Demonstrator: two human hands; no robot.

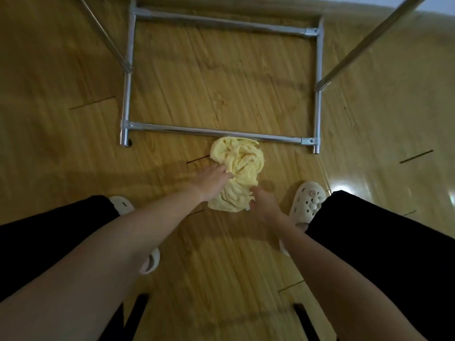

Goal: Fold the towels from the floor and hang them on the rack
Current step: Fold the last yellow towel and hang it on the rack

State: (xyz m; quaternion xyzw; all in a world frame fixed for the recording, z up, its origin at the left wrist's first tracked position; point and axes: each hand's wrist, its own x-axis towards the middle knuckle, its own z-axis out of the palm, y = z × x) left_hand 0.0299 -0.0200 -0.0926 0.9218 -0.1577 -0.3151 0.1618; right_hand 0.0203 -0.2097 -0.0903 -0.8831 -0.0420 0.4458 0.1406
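A crumpled pale yellow towel [237, 168] lies on the wooden floor, its far edge against the near bottom bar of the metal rack [216, 132]. My left hand [211, 179] rests on the towel's left side, fingers reaching into the folds. My right hand [264, 203] is at the towel's lower right edge, fingers touching the cloth. Whether either hand has closed on the fabric does not show. The rack's base frame fills the upper middle of the view, with two slanted poles rising toward the top corners.
My feet in pale slippers stand on either side: one [307, 203] right of the towel, one [147, 262] partly hidden under my left arm. Black trouser legs frame both sides. Wooden floor [221, 82] lies inside the rack's base.
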